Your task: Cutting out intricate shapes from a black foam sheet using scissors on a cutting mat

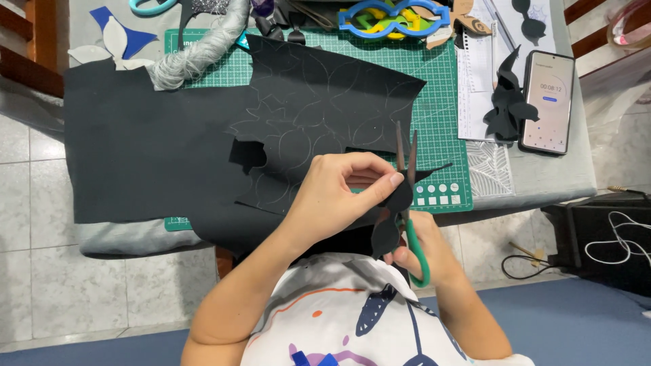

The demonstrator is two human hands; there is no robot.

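The small black cutout (392,217) sits at the table's near edge, long axis running 12 to 6 o'clock, pinched by the left hand (339,193) so it stays taut for the blades. The right hand (424,251) grips the green-handled scissors (407,169), tips pointing to 12 o'clock. The big black sheet (169,149) lies at 9 o'clock on the green cutting mat (441,88).

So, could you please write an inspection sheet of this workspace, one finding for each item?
Surface: green cutting mat on a grey table.
Job's things: black sheet with traced outlines; small black piece.
Clutter: phone, black cut-outs, blue-and-yellow stencil, paper sheets.
Grippers: left hand pinches the piece; right hand holds green scissors.
Cables: white cable on a black box.
Surroundings: tiled floor.
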